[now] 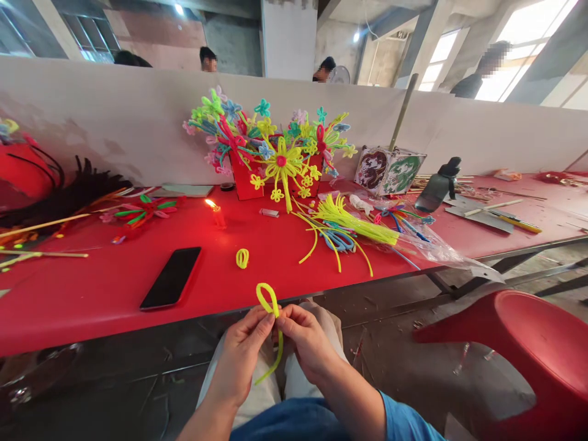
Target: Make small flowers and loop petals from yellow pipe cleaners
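Observation:
A yellow pipe cleaner is bent into an upright loop, and its loose tail hangs down below my hands. My left hand pinches it at the base of the loop between thumb and fingers. Right beside it, my right hand pinches the same spot, the two sets of fingertips meeting. Both hands are held over my lap, just in front of the table edge. On the red table beyond them lies a small bundle of yellow loops. A black phone rests to the left.
A lit red candle stands behind the loops. Pipe-cleaner flowers fill a red box at the back. Yellow pipe cleaners lie to the right, near a dark bottle. A red stool stands at the right; several people are behind the partition.

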Action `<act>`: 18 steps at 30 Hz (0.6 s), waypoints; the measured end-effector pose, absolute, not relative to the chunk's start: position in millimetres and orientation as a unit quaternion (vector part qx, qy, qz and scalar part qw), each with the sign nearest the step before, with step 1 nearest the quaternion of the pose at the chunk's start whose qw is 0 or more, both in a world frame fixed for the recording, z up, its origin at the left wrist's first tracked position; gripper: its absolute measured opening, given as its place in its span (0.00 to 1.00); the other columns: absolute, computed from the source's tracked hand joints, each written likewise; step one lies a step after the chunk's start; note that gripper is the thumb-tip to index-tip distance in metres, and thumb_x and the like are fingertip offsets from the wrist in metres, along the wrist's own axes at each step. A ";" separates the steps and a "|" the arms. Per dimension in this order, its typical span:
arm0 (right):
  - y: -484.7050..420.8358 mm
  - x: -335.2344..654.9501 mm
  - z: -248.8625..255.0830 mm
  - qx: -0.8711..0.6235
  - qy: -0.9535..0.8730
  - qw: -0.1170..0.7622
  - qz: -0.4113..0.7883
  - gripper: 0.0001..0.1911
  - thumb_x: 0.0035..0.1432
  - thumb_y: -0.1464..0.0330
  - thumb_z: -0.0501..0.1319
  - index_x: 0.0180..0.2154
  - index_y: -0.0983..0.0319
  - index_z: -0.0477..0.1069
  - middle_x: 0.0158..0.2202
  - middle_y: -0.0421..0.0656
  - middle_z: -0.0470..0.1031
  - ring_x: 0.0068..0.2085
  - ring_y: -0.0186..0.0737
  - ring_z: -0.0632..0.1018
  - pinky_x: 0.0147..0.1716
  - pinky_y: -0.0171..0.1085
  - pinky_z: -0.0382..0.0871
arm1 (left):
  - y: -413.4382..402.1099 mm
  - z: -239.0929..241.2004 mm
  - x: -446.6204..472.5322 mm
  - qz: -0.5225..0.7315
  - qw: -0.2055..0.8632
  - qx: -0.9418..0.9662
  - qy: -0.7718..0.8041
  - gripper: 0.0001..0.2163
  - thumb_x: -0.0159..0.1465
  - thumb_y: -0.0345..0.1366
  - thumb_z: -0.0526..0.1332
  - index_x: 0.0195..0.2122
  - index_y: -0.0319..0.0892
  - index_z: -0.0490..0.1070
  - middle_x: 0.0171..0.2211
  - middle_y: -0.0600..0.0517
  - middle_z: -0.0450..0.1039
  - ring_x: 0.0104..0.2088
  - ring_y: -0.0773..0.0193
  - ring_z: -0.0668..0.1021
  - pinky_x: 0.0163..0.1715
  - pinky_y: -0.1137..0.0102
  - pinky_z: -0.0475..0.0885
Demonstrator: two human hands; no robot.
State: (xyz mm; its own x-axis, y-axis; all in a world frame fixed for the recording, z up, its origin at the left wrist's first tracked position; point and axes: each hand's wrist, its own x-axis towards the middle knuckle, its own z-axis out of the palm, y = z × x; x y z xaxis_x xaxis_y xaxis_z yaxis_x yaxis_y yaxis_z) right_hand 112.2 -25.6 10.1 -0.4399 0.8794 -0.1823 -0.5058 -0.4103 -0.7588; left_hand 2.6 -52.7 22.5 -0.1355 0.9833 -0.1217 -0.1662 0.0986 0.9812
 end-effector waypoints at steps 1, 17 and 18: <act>-25.6 112.4 10.6 -0.299 -0.327 0.440 0.781 0.15 0.40 0.61 0.66 0.20 0.64 0.63 0.18 0.36 0.66 0.21 0.28 0.64 0.23 0.29 0.55 | -52.9 23.6 1.9 0.539 0.512 0.409 0.529 0.08 0.54 0.38 0.61 0.33 0.43 0.76 0.33 0.52 0.74 0.36 0.62 0.71 0.38 0.72 0.64; -22.4 117.8 4.3 -0.353 -0.496 0.404 0.683 0.09 0.47 0.64 0.58 0.22 0.63 0.63 0.19 0.36 0.65 0.21 0.28 0.64 0.22 0.29 0.56 | -51.8 21.1 -0.5 0.536 0.595 0.306 0.515 0.07 0.50 0.37 0.64 0.21 0.40 0.71 0.19 0.57 0.68 0.23 0.69 0.67 0.26 0.75 0.62; -22.0 119.1 4.1 -0.365 -0.535 0.399 0.649 0.08 0.48 0.66 0.58 0.23 0.63 0.64 0.19 0.36 0.65 0.22 0.29 0.64 0.22 0.29 0.57 | -52.0 21.1 -0.8 0.537 0.594 0.305 0.516 0.06 0.50 0.36 0.64 0.22 0.40 0.71 0.20 0.57 0.69 0.24 0.69 0.68 0.27 0.75 0.62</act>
